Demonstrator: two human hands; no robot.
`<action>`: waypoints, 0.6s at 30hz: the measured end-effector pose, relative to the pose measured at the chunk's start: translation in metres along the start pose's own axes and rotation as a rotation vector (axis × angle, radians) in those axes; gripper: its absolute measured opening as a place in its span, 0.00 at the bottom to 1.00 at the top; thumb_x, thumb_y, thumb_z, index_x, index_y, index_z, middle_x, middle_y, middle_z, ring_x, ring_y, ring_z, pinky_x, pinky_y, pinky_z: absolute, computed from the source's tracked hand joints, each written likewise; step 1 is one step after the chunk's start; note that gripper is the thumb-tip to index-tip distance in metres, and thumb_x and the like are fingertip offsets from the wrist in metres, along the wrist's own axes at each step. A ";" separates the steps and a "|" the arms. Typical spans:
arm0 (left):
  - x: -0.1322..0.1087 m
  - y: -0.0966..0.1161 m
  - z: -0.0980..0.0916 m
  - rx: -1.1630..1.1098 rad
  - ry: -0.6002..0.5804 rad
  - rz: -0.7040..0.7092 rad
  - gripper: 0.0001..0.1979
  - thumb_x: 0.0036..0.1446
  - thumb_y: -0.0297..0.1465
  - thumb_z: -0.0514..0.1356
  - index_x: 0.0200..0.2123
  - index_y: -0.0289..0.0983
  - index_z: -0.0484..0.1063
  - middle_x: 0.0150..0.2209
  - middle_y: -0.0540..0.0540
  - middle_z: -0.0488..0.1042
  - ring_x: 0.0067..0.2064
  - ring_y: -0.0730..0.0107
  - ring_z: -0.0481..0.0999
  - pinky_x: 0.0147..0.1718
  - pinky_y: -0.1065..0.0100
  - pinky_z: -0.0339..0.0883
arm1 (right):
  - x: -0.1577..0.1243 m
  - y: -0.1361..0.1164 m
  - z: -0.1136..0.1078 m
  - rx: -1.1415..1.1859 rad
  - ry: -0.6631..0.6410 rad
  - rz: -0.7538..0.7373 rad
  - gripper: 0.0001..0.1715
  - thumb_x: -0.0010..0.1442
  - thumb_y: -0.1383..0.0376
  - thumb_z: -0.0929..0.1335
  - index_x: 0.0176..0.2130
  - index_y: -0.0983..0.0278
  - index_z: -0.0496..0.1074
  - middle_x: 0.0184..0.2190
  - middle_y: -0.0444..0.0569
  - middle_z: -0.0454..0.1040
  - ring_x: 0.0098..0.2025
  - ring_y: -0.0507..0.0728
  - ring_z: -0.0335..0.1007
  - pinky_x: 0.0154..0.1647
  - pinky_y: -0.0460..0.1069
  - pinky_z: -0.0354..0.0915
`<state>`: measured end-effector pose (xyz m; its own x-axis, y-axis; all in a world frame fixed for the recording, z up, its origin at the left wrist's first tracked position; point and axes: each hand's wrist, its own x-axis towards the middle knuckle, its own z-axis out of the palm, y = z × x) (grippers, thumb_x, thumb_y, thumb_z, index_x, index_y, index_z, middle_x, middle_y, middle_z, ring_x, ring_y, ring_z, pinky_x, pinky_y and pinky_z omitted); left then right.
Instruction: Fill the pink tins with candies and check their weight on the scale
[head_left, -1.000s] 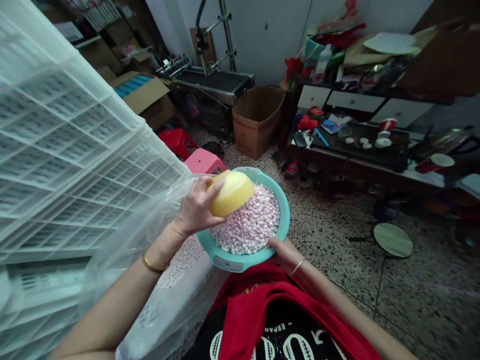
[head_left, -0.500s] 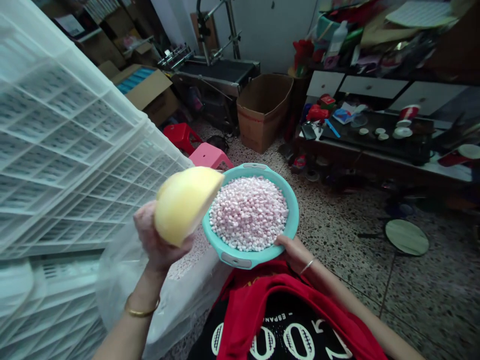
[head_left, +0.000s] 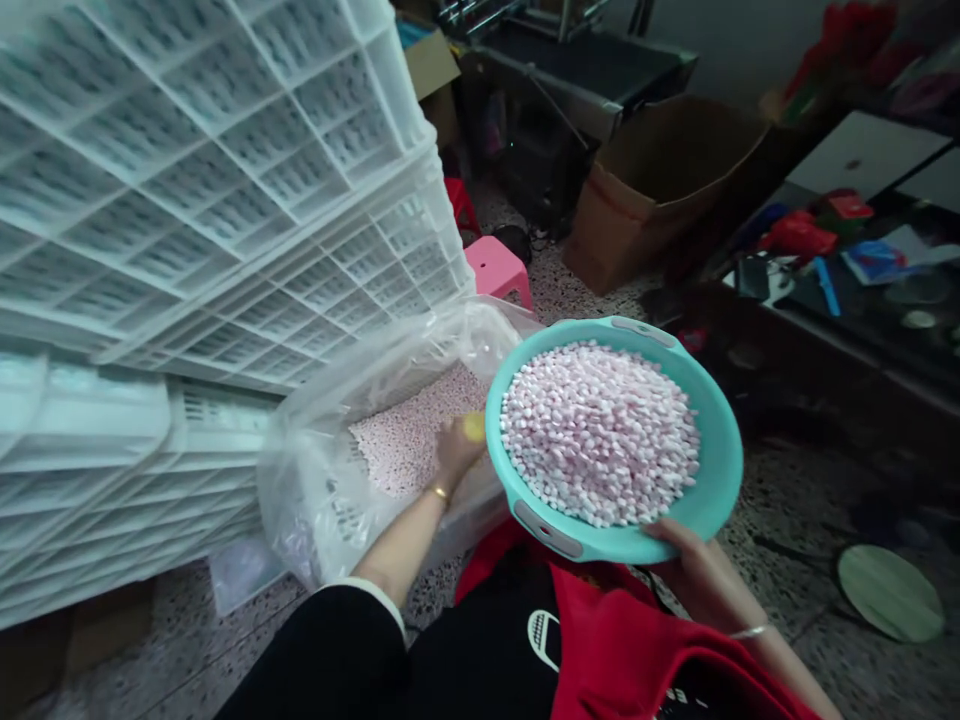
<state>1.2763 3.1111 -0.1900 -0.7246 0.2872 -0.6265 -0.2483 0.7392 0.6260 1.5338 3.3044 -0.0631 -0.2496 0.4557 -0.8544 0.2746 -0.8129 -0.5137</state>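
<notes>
My left hand [head_left: 456, 452] reaches down into a clear plastic bag [head_left: 300, 440] and is closed on a yellow bowl-like scoop [head_left: 474, 427]. Only a little of the scoop shows; the teal basin's rim hides some of it. Small pale pink pellets [head_left: 401, 440] lie inside the bag around that hand. My right hand [head_left: 686, 555] grips the near right rim of the teal basin [head_left: 720, 450], its thumb over the edge. A heap of the same sort of pellets [head_left: 600, 430] fills most of the basin, which is held above the bag's right side.
White lattice crates [head_left: 225, 190] stand stacked on the left, right beside the bag. A pink stool [head_left: 496, 268] is behind the bag. Further back are an open cardboard box [head_left: 637, 210] and a cluttered low table [head_left: 900, 290]. A round-topped object [head_left: 891, 592] stands at right.
My left hand has gone from beside the basin, with the scoop raised, down into the bag. The view has swung left, so the basin appears further right, still in my right hand.
</notes>
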 end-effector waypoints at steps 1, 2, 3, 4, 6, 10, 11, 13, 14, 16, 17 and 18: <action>0.011 0.003 0.011 -0.023 0.043 -0.017 0.28 0.42 0.42 0.67 0.46 0.38 0.64 0.57 0.31 0.62 0.65 0.36 0.53 0.52 0.56 0.60 | -0.001 0.001 0.001 -0.007 0.015 -0.001 0.19 0.33 0.69 0.73 0.27 0.63 0.62 0.16 0.36 0.61 0.16 0.46 0.53 0.16 0.41 0.57; 0.022 0.005 0.018 -0.049 0.082 -0.034 0.27 0.42 0.42 0.67 0.44 0.38 0.65 0.56 0.31 0.63 0.64 0.37 0.54 0.52 0.56 0.60 | -0.002 0.001 0.003 -0.013 0.028 -0.004 0.18 0.33 0.69 0.73 0.26 0.64 0.62 0.16 0.35 0.60 0.17 0.45 0.53 0.16 0.41 0.57; 0.032 0.006 0.023 -0.086 0.089 -0.044 0.26 0.41 0.42 0.67 0.43 0.38 0.67 0.56 0.32 0.65 0.64 0.38 0.56 0.52 0.57 0.60 | -0.004 0.001 0.005 -0.017 0.036 -0.011 0.18 0.33 0.69 0.73 0.26 0.64 0.63 0.16 0.36 0.60 0.17 0.45 0.53 0.16 0.41 0.57; 0.042 0.006 0.025 -0.129 0.080 -0.053 0.25 0.41 0.41 0.67 0.42 0.37 0.68 0.54 0.32 0.67 0.62 0.40 0.60 0.51 0.57 0.61 | -0.005 0.001 0.007 -0.018 0.041 -0.020 0.18 0.33 0.69 0.73 0.26 0.64 0.63 0.17 0.36 0.61 0.18 0.45 0.53 0.17 0.41 0.57; 0.055 0.000 0.021 -0.235 0.031 -0.071 0.24 0.42 0.41 0.65 0.42 0.37 0.69 0.50 0.35 0.72 0.57 0.45 0.67 0.49 0.58 0.64 | -0.008 0.000 0.010 -0.022 0.048 -0.023 0.19 0.32 0.70 0.73 0.25 0.64 0.62 0.18 0.36 0.62 0.18 0.45 0.54 0.17 0.41 0.59; 0.053 -0.025 -0.005 -0.482 -0.070 -0.104 0.28 0.44 0.42 0.60 0.48 0.34 0.68 0.42 0.39 0.77 0.46 0.54 0.76 0.42 0.58 0.70 | -0.010 -0.001 0.012 -0.036 0.052 -0.013 0.21 0.31 0.70 0.74 0.27 0.64 0.64 0.19 0.36 0.64 0.19 0.46 0.56 0.18 0.42 0.61; 0.047 -0.031 -0.015 -0.541 -0.076 -0.101 0.30 0.44 0.42 0.59 0.50 0.34 0.67 0.41 0.39 0.78 0.45 0.55 0.76 0.42 0.59 0.71 | -0.010 0.000 0.012 -0.035 0.046 -0.022 0.21 0.32 0.70 0.74 0.27 0.64 0.64 0.19 0.36 0.64 0.19 0.47 0.56 0.18 0.42 0.62; 0.033 -0.041 -0.035 -0.643 -0.065 -0.079 0.32 0.44 0.42 0.56 0.52 0.32 0.66 0.41 0.38 0.78 0.45 0.56 0.77 0.43 0.59 0.71 | -0.008 0.001 0.010 -0.032 0.031 -0.024 0.20 0.33 0.71 0.74 0.27 0.64 0.63 0.20 0.37 0.65 0.19 0.47 0.58 0.19 0.42 0.63; 0.025 -0.044 -0.046 -0.681 -0.054 -0.064 0.33 0.44 0.42 0.56 0.54 0.31 0.65 0.41 0.37 0.79 0.46 0.55 0.77 0.45 0.58 0.71 | -0.007 0.002 0.009 -0.031 0.024 -0.020 0.20 0.33 0.71 0.74 0.27 0.64 0.63 0.20 0.37 0.65 0.19 0.47 0.58 0.19 0.42 0.63; 0.007 -0.042 -0.070 -0.734 -0.032 -0.028 0.35 0.44 0.42 0.55 0.56 0.31 0.64 0.41 0.37 0.79 0.47 0.55 0.77 0.47 0.58 0.71 | -0.005 0.005 0.008 -0.024 0.021 -0.017 0.19 0.34 0.71 0.73 0.28 0.64 0.64 0.19 0.37 0.65 0.19 0.47 0.58 0.19 0.42 0.62; -0.002 -0.038 -0.082 -0.763 -0.022 -0.007 0.36 0.44 0.41 0.56 0.57 0.31 0.63 0.41 0.38 0.79 0.48 0.54 0.77 0.48 0.57 0.71 | -0.004 0.006 0.007 -0.017 0.025 -0.022 0.18 0.34 0.71 0.73 0.28 0.64 0.64 0.19 0.37 0.65 0.19 0.46 0.57 0.19 0.42 0.62; -0.012 -0.030 -0.095 -0.795 -0.011 0.013 0.36 0.44 0.40 0.56 0.57 0.31 0.63 0.42 0.39 0.79 0.48 0.54 0.77 0.49 0.57 0.71 | -0.003 0.008 0.007 -0.007 0.028 -0.029 0.18 0.35 0.71 0.73 0.28 0.65 0.65 0.18 0.37 0.65 0.18 0.46 0.57 0.19 0.42 0.62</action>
<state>1.2316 3.0276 -0.1578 -0.7251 0.3017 -0.6190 -0.6275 0.0806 0.7744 1.5302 3.2945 -0.0644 -0.2315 0.4890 -0.8410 0.2742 -0.7966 -0.5387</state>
